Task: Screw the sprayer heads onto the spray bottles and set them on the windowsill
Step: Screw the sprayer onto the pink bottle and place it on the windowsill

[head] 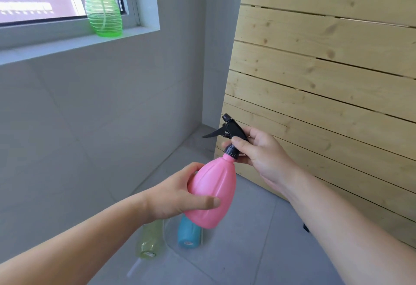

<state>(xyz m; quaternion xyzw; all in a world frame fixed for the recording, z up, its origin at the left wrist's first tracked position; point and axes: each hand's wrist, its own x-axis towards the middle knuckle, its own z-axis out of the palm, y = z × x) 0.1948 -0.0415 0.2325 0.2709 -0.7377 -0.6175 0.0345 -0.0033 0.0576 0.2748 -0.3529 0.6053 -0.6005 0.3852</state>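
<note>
Head view, and the biggest things in shot are the pale plank wall (326,63) on the right and the grey tiled floor (243,251) below, with the windowsill (67,43) up at top left. On that sill stands a green spray bottle (104,12), upright with its sprayer fitted, so that one looks done. Centre frame, the pink bottle (212,194) is held in the air, tilted with its neck up and to the right. The left hand (175,196) is wrapped round its belly, thumb across the front, a firm closed grip. The right hand (254,147) is closed on the black sprayer head (233,132), thumb and fingers pinching the ribbed collar right where it meets the pink neck. My read: we're mid-twist here. The thing to do is keep the left hand locked so the body doesn't spin, turn only the collar, and keep head and neck in line so the thread doesn't cross. Stop once it's snug; thin plastic like this likely won't forgive forcing. Down on the floor, a yellow bottle (149,239) and a blue bottle (188,233) lie beside each other, partly hidden behind the pink one, apparently still awaiting heads.
</note>
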